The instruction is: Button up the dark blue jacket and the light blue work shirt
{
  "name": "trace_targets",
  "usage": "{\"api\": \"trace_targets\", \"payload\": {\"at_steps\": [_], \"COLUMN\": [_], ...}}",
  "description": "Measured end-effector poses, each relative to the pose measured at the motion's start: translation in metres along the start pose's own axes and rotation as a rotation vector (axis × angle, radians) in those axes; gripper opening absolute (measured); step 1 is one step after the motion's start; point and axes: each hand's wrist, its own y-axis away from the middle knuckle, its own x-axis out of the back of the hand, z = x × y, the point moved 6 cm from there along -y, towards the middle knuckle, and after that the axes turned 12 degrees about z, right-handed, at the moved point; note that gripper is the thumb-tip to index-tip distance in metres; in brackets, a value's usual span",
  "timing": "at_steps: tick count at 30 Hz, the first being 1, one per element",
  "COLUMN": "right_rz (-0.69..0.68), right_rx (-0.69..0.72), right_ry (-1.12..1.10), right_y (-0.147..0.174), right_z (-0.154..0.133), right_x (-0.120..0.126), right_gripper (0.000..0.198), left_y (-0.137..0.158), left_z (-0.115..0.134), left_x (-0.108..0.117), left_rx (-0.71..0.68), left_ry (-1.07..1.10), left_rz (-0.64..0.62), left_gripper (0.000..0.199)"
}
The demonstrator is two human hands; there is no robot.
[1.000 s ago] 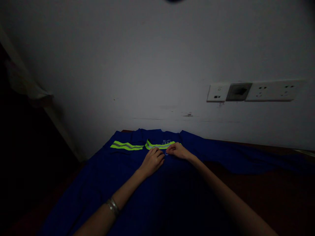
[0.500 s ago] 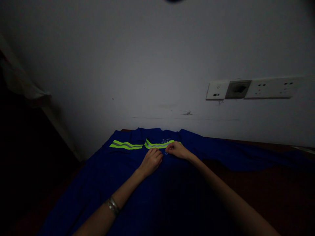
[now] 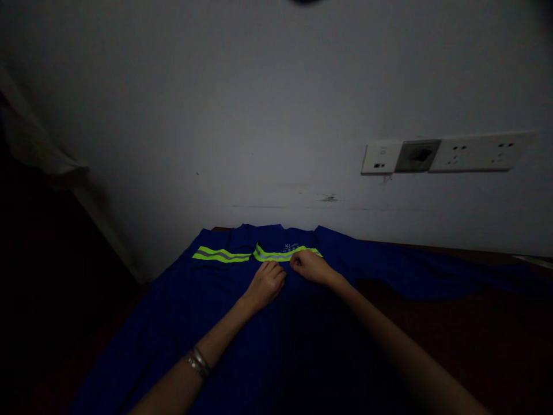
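A dark blue work jacket (image 3: 216, 288) lies spread out with its collar end toward the wall and a yellow-green reflective stripe (image 3: 222, 255) across the chest. My left hand (image 3: 268, 282) rests on the jacket's front just below the stripe, its fingers curled closed against the cloth. Close on its right, my right hand (image 3: 311, 266) is closed in a pinch at the stripe's lower edge. What sits between those fingertips is hidden. Small white print (image 3: 290, 248) shows above the stripe near my right hand.
The jacket lies on a dark reddish-brown surface (image 3: 432, 334) that meets a pale wall (image 3: 259, 115). Sockets and switches (image 3: 470, 154) are set in the wall at right. One jacket sleeve (image 3: 415, 274) stretches right. Pale cloth (image 3: 38, 138) hangs at the far left.
A small pale ring that showed under my right fingertips is no longer visible. My right hand has turned slightly; my left hand has stayed in place.
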Motion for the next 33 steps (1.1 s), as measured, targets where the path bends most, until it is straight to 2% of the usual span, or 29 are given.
{"api": "trace_targets", "payload": {"at_steps": [5, 12, 20, 27, 33], "right_rz": [-0.006, -0.005, -0.005, -0.13, -0.204], "right_rx": [0.028, 0.012, 0.037, 0.094, 0.117], "right_ry": [0.117, 0.118, -0.077, -0.261, -0.417], "right_y": [0.003, 0.0, -0.004, -0.003, -0.001], "right_z": [-0.009, -0.007, -0.005, -0.008, -0.011], "right_x": [0.003, -0.003, -0.007, 0.005, 0.015], "right_gripper": [0.017, 0.019, 0.023, 0.024, 0.023], "left_y": [0.0, -0.001, -0.005, -0.011, -0.025], "left_z": [0.001, 0.002, 0.0, -0.015, -0.03], "left_x": [0.002, 0.003, 0.01, 0.009, 0.011], "left_rx": [-0.003, 0.01, 0.079, 0.315, 0.378], "left_ry": [0.018, 0.066, 0.13, 0.265, 0.246], "left_rz": [0.021, 0.022, 0.076, 0.114, 0.083], "left_gripper": [0.022, 0.023, 0.023, 0.021, 0.016]}}
